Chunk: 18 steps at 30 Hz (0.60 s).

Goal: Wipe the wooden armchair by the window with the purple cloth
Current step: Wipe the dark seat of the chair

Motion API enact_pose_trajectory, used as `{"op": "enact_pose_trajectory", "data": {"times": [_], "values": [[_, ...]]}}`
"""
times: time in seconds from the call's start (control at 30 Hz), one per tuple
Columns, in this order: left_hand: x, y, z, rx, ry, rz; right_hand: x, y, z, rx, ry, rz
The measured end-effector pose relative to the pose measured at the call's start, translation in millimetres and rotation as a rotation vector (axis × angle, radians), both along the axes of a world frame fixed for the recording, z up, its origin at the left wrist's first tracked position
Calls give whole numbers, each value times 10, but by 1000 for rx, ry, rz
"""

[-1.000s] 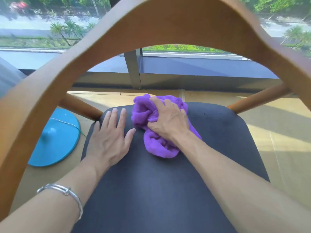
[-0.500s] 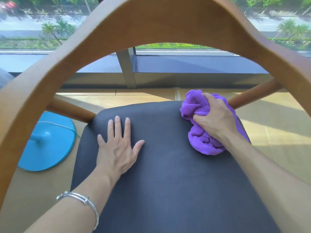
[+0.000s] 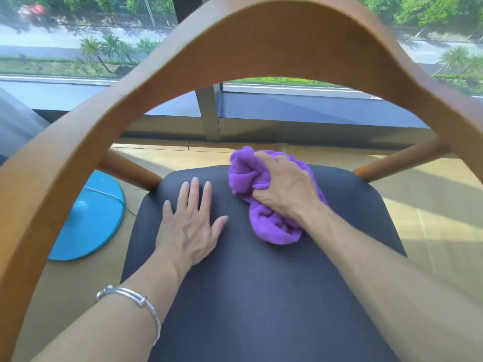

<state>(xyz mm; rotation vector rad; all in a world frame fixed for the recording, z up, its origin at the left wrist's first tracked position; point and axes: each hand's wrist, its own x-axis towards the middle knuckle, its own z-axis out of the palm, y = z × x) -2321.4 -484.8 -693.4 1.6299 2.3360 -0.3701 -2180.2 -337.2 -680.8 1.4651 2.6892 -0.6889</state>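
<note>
Head view: right hand (image 3: 283,185) is gripping the bunched cloth (image 3: 271,226) at the far middle of the armchair (image 3: 274,40) seat (image 3: 261,296); left hand (image 3: 189,228) is lying flat, fingers spread, beside it.

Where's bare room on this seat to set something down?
Bare: near half of the seat, between the forearms, and its far right corner past the purple cloth. Crowded: far middle, left hand flat beside right hand gripping cloth.

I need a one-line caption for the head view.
Right hand grips purple cloth on the dark armchair seat; left hand rests flat beside it.
</note>
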Motion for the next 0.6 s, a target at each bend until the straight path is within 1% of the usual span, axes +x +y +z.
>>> {"op": "enact_pose_trajectory", "data": {"times": [0.07,0.13,0.2,0.27,0.33,0.47,0.53,0.6], "values": [[23,80,53,-2,13,-20,360,196,19,21,-6,-106],[48,102,46,4,4,-21,797,306,40,-11,25,-196],[84,79,17,3,-3,-25,1174,302,67,-62,59,-269],[108,28,-4,-11,0,-30,1349,260,51,-67,66,-329],[108,-25,-18,-25,10,-34,1293,249,-8,-39,64,-345],[72,-69,-21,-32,-4,-39,863,214,-50,18,-4,-333],[47,-101,-16,-35,-15,-41,583,135,-29,20,-14,-280],[36,-147,-6,-41,-22,-24,239,-6,-7,5,-1,-182]]}}
